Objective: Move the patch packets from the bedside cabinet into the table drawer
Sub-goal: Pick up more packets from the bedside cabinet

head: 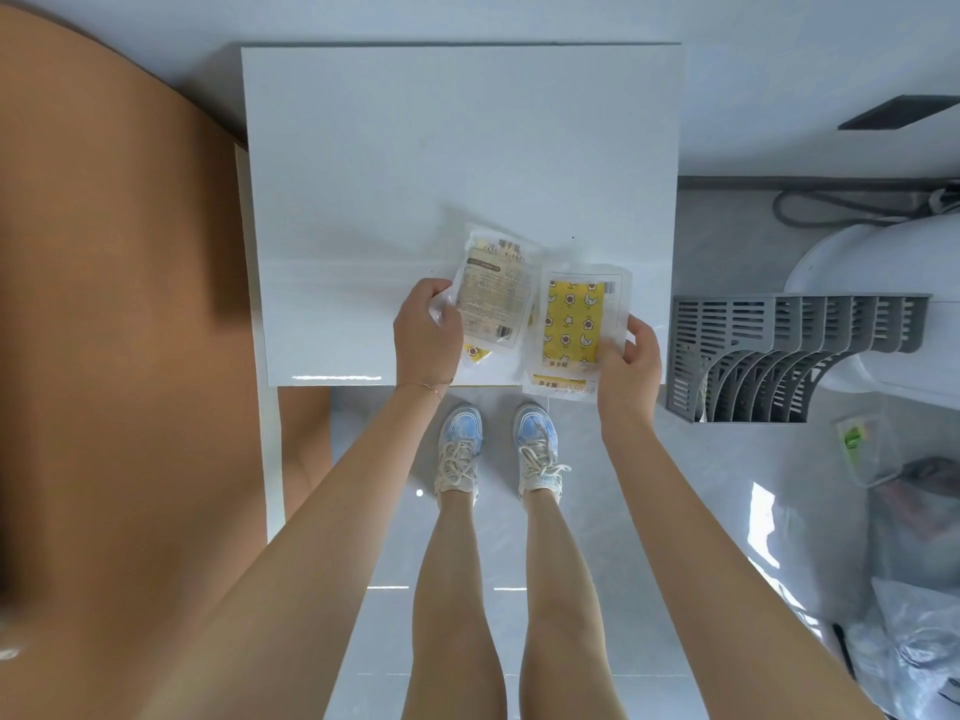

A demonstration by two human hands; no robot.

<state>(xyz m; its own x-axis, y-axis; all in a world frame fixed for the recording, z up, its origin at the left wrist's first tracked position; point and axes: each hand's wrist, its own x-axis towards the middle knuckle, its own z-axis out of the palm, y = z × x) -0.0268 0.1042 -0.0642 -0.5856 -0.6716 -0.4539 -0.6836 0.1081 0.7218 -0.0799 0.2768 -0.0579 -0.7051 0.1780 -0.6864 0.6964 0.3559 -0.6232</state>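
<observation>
Bedside cabinet (415, 148), white top: patch packets near its 5 o'clock edge.
Left hand (427, 332): fingers curled round the text-printed packet (493, 298) at its 9 o'clock side.
Right hand (628, 361): pinches the yellow patterned packet (571, 319) at its 4 o'clock corner.
Grey slotted rack (779, 350): just beside the cabinet, 3 o'clock.
Sneakers (460, 449): 6 o'clock.
Brown panel (104, 304): 9 o'clock.

A grey slotted rack (789, 356) stands on the floor (701, 485) at its right edge, with crumpled plastic bags (909, 652) nearer. A brown board (114, 304) fills the left.
</observation>
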